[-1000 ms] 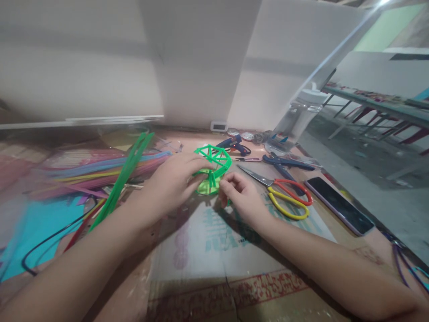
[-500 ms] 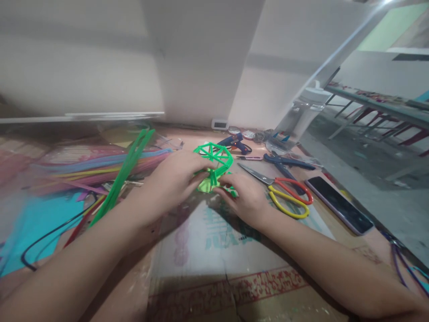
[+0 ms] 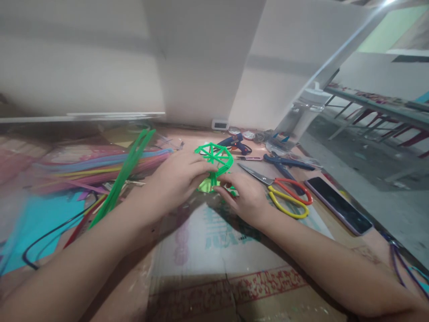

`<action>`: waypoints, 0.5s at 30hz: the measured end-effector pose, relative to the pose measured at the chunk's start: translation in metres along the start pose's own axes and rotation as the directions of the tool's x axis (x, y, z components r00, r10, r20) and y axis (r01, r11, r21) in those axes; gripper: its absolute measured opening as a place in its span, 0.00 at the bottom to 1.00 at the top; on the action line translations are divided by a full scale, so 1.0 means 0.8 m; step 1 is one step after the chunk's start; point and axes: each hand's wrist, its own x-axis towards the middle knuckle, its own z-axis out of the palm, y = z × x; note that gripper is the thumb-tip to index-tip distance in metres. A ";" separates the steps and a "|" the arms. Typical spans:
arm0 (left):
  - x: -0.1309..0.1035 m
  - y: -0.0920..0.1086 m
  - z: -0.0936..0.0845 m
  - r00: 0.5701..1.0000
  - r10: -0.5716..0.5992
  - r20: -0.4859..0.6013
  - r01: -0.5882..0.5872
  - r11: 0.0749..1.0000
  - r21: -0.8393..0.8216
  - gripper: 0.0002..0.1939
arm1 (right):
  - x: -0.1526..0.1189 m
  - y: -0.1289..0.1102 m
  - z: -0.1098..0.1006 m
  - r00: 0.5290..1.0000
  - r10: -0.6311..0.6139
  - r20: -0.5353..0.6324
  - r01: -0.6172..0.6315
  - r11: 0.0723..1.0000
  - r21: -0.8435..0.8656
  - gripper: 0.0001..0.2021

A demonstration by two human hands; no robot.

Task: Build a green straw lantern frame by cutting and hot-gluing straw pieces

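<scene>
A green wheel-shaped model (image 3: 219, 156) with spokes stands upright on a light green base (image 3: 204, 185) at the middle of the table. My left hand (image 3: 182, 174) reaches in from the left, its fingers closed on the lower left part of the wheel. From the right, my right hand (image 3: 243, 192) pinches at the model's stand, just under the rim. The fingertips of both hands are close together and partly hide the stand.
Scissors (image 3: 288, 197), blue pliers (image 3: 288, 162), a phone (image 3: 338, 205) and a clear bottle (image 3: 295, 118) lie or stand to the right. A glue gun (image 3: 236, 142) is behind the model. Green pipe cleaners (image 3: 124, 179) and coloured bundles are at the left.
</scene>
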 end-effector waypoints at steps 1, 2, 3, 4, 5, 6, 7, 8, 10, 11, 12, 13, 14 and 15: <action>-0.001 0.000 0.000 1.000 0.001 0.002 -0.001 1.000 0.012 0.10 | 0.000 0.000 0.000 1.000 -0.002 0.000 0.002 1.000 -0.004 0.05; -0.002 -0.001 0.001 1.000 0.000 0.005 0.000 1.000 0.023 0.10 | 0.001 0.001 0.000 1.000 -0.004 -0.001 0.004 1.000 -0.009 0.05; -0.002 -0.001 0.001 1.000 -0.002 0.009 0.002 1.000 0.032 0.10 | 0.001 0.001 0.000 1.000 -0.010 -0.003 0.010 1.000 -0.012 0.05; -0.002 -0.001 0.001 1.000 -0.003 0.012 0.002 0.999 0.038 0.10 | 0.002 0.000 0.000 1.000 -0.017 -0.004 0.017 1.000 -0.015 0.05; -0.002 -0.001 0.001 1.000 0.003 0.013 -0.003 0.999 0.042 0.10 | 0.003 0.000 0.000 1.000 -0.024 -0.004 0.024 1.000 -0.016 0.05; -0.002 -0.001 0.001 1.000 0.008 0.015 -0.009 0.999 0.045 0.10 | 0.003 0.000 -0.001 1.000 -0.028 -0.001 0.028 0.999 -0.018 0.04; -0.002 -0.001 0.001 1.000 0.015 0.016 -0.016 0.999 0.048 0.11 | 0.004 -0.001 -0.001 0.999 -0.032 -0.001 0.032 0.999 -0.020 0.04; -0.002 -0.001 0.001 1.000 0.022 0.018 -0.023 0.998 0.051 0.11 | 0.004 -0.001 -0.002 0.999 -0.036 0.000 0.036 0.999 -0.022 0.04; -0.001 -0.001 0.001 0.999 0.033 0.025 -0.035 0.998 0.055 0.11 | 0.004 -0.001 -0.002 0.999 -0.038 0.002 0.038 0.999 -0.025 0.04; -0.001 -0.001 0.001 0.999 0.032 0.029 -0.034 0.998 0.057 0.10 | 0.004 -0.001 -0.002 0.999 -0.038 0.005 0.038 0.999 -0.024 0.04; -0.001 -0.001 0.000 0.999 0.030 0.032 -0.032 0.998 0.060 0.10 | 0.004 -0.001 -0.002 0.999 -0.036 0.008 0.037 0.999 -0.023 0.04; -0.001 0.000 0.000 0.999 0.030 0.034 -0.032 0.998 0.061 0.10 | 0.003 -0.001 -0.002 0.999 -0.034 0.011 0.034 0.999 -0.023 0.04; 0.000 0.000 0.000 0.999 0.025 0.033 -0.027 0.998 0.061 0.10 | 0.003 -0.001 -0.002 0.999 -0.031 0.014 0.031 0.999 -0.024 0.04; 0.000 0.001 -0.001 0.999 0.020 0.029 -0.022 0.998 0.061 0.10 | 0.002 -0.001 -0.002 0.999 -0.027 0.017 0.028 0.999 -0.026 0.04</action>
